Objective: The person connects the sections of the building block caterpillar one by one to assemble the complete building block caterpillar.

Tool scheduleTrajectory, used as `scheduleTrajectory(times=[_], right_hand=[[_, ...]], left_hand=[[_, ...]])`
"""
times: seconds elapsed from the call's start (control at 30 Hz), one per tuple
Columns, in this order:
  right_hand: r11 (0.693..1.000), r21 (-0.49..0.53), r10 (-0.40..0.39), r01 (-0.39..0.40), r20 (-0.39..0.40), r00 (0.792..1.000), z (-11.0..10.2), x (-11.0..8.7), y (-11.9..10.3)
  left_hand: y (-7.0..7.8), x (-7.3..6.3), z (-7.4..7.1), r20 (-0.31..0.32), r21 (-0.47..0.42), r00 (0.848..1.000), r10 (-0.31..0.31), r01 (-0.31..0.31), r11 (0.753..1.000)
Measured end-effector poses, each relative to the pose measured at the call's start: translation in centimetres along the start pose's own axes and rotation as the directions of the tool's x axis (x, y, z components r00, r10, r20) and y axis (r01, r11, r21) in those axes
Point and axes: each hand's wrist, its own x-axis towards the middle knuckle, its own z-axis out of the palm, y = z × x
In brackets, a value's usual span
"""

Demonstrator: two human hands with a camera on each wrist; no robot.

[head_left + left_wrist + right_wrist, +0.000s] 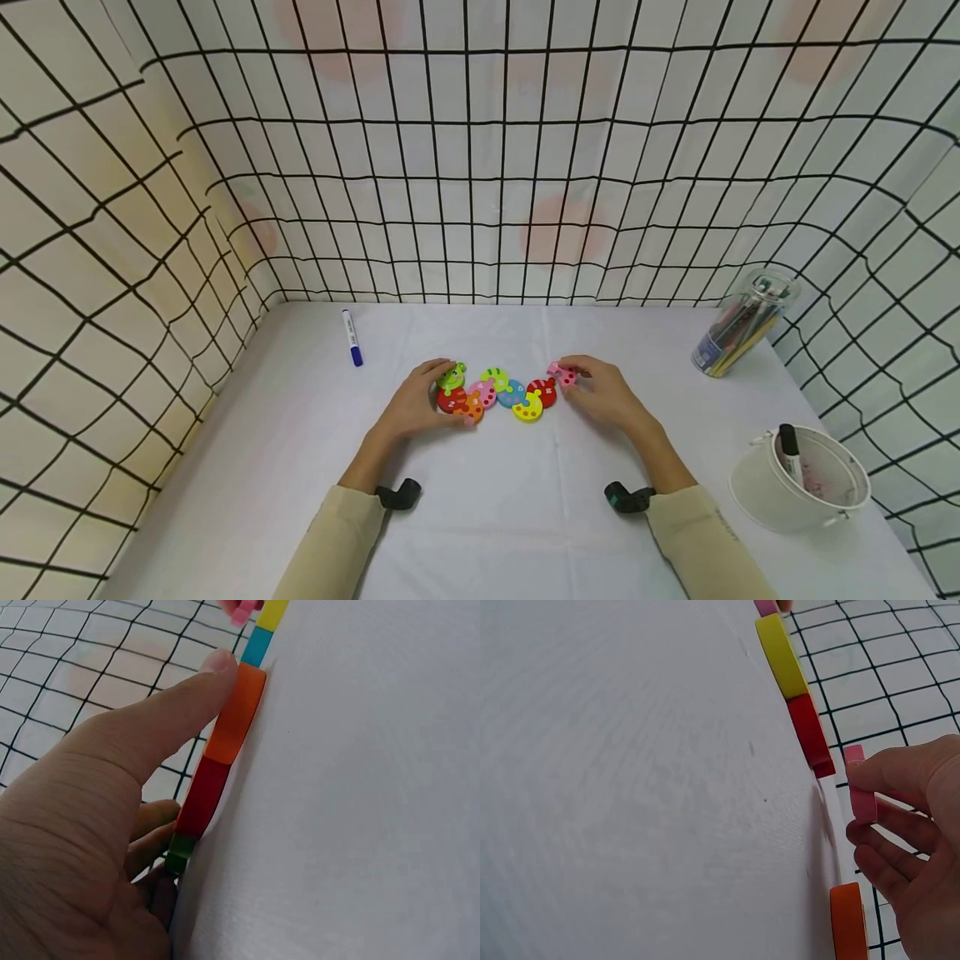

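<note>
A numbered caterpillar puzzle point(512, 393) lies across the white table, its colourful pieces joined in a wavy row. My left hand point(415, 404) spans the head end. The thumb touches the edge of the orange piece point(238, 712), and the fingers reach round by the green head point(452, 379) and the red piece point(202, 796). Between thumb and fingers, my right hand point(603, 394) pinches a pink dotted puzzle piece point(861, 787), apart from the red end piece point(810, 735). Another orange piece point(848, 922) lies near the right hand; in the head view it does not show.
A blue-capped marker point(352, 337) lies at the back left. On the right stand a glass jar of pencils point(742, 325), tilted in view, and a white bucket point(765, 492) with a black-capped marker point(790, 454) in it. Grid-patterned cloth point(487, 150) walls the table's back and sides.
</note>
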Motion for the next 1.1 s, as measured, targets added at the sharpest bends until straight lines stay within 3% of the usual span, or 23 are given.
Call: scheduleTrajectory(times=[0.3, 0.9, 1.1], right_hand=[[1.000, -0.017, 0.006, -0.005, 0.042, 0.999, 0.48, 0.40, -0.20], [0.997, -0.077, 0.016, -0.008, 0.091, 0.996, 0.95, 0.87, -0.26], [0.997, -0.071, -0.007, 0.012, 0.072, 0.997, 0.95, 0.66, -0.23]], left_hand=[[0.02, -0.18, -0.24, -0.001, -0.038, 1.000, 0.026, -0.026, 0.999], [-0.09, -0.18, -0.11, -0.012, -0.019, 0.999, 0.033, -0.033, 0.999], [-0.07, -0.24, -0.10, -0.012, -0.024, 0.999, 0.039, -0.039, 0.999]])
